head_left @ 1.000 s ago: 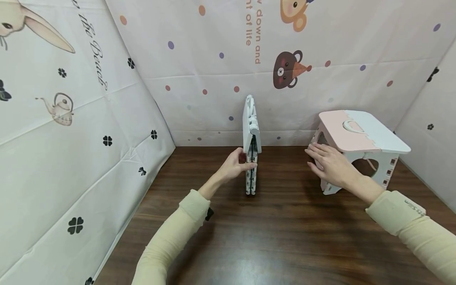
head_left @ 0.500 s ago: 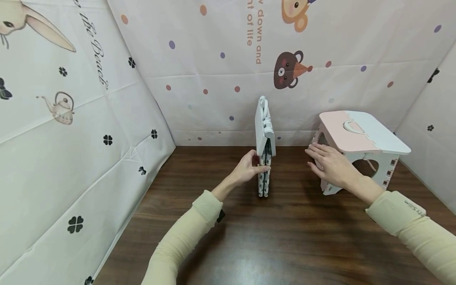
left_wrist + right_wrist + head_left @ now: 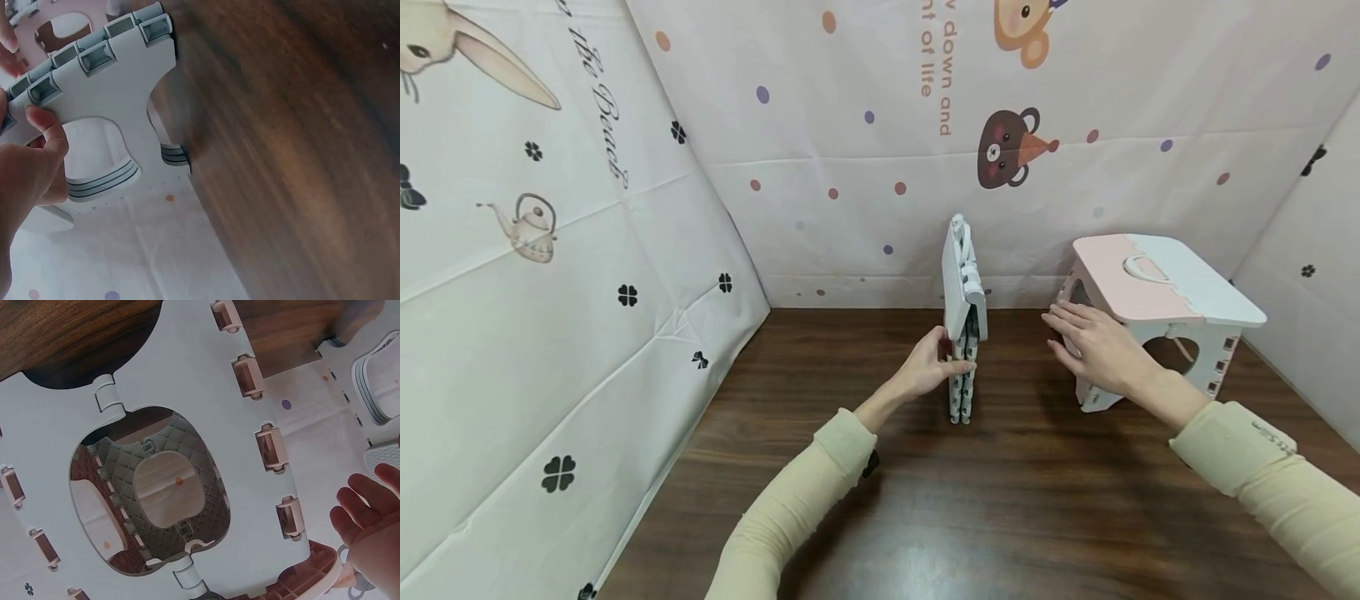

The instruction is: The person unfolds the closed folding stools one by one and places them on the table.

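A folded white plastic stool stands on edge near the middle of the wooden table. My left hand grips it by the folded leg panels, thumb on the near edge. In the left wrist view, the thumb of the left hand lies by the hinged edge and fingers pass behind the panel. An unfolded stool with a pink and white top stands upright at the right. My right hand, fingers extended, is at its left side; whether it touches cannot be told. The right wrist view shows its relaxed fingers.
Printed white cloth hangs as a back wall and a left wall. Another cloth wall stands at the right, beyond the unfolded stool. Dark wooden table spreads in front of both stools.
My left hand has carried the folded stool to the right, closer to the unfolded one, then slightly towards me. The right hand and the unfolded stool have stayed put.
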Demonstrator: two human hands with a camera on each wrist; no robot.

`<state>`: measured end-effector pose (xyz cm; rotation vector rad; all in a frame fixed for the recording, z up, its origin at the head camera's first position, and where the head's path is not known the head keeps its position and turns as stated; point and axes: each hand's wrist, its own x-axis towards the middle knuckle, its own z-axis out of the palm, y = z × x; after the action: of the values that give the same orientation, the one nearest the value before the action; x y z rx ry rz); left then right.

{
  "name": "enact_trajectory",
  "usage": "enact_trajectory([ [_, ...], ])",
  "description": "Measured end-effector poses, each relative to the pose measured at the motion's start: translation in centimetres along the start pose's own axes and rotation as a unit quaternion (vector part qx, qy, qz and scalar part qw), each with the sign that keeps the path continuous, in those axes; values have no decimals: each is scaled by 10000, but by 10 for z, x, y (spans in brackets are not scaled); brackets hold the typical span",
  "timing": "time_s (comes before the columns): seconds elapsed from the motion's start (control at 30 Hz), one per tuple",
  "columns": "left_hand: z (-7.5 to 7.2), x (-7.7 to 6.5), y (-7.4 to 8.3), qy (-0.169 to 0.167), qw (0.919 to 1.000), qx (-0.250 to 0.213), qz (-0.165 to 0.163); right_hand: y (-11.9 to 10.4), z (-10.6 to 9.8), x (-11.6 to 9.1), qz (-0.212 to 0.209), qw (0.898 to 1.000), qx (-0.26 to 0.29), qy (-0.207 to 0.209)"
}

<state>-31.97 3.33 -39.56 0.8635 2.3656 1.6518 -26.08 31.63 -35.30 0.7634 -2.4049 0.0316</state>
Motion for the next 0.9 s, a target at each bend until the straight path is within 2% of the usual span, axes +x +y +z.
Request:
enact_trajectory([
  [0.23, -5, -2, -3, 4, 9989, 473, 24, -6, -5, 17, 109, 9998, 144, 53],
  [0.3, -7, -1, -2, -56, 9979, 646, 72, -8, -10, 30, 264, 9993, 257, 33],
  [0.37, -9, -1, -1, -102, 9961, 863, 142, -11, -17, 47, 609, 9971, 458, -17],
  [0.47, -12, -2, -1, -244, 9935, 1093, 205, -19, -30, 77, 1391, 9867, 839, -10],
  [0.53, -15, -3, -1, -461, 9918, 1175, 175, -24, -39, 99, 1945, 9739, 1172, 27],
  [0.63, -24, -7, -1, -842, 9869, 1374, -12, -30, -50, 132, 2484, 9577, 1454, -59],
  [0.73, -36, -12, -3, -1107, 9790, 1686, -285, -35, -55, 162, 2795, 9481, 1472, -376],
  [0.9, -56, -22, -10, -1277, 9688, 2020, -661, -41, -50, 189, 2829, 9481, 1152, -879],
])
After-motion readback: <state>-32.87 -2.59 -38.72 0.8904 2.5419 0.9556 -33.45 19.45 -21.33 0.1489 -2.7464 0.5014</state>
